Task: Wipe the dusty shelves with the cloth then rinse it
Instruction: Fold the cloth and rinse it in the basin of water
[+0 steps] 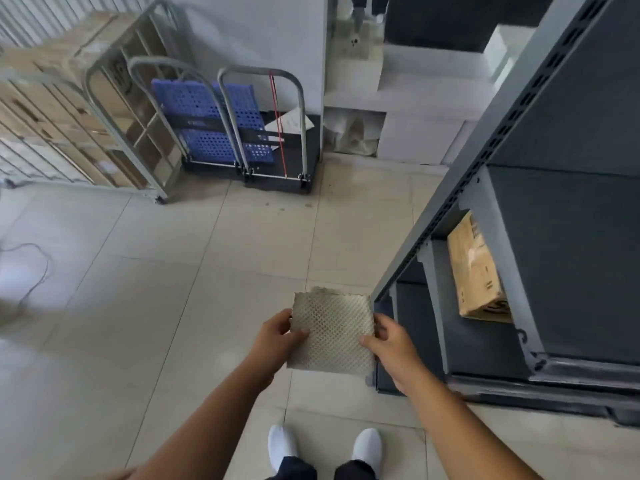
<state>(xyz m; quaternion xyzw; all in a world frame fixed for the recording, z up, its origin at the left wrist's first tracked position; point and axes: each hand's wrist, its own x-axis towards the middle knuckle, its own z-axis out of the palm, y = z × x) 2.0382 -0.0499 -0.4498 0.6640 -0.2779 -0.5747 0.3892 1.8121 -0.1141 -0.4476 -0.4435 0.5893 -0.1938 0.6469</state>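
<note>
Left hand point(278, 336) and right hand point(393, 341) each had a grip on the cloth point(332, 332), thumbs on top, fingers under the side edges, grasping it flat and spread between them at about waist height over the floor point(194, 278). Cloth was grey-beige, waffle-textured, roughly square, top edge a bit ragged. It hung just beside the near corner of the dark grey metal shelving unit point(561, 209), not touching it as far as visible. A cardboard box point(476, 268) sat tilted on a lower shelf. Floor was glossy cream tile with grout lines, some dark spots near the carts. White shoes point(282, 445) stood on the tile below the cloth. Far side: two folded platform trolleys point(273, 133) against a white wall, a blue perforated crate panel point(207, 119) behind their handles, red cord hanging down. Left: a metal roll cage point(114, 109) with cardboard cartons. A thin cable point(38, 268) lay looped on the tile at left. White blocks stacked behind the shelving.
</note>
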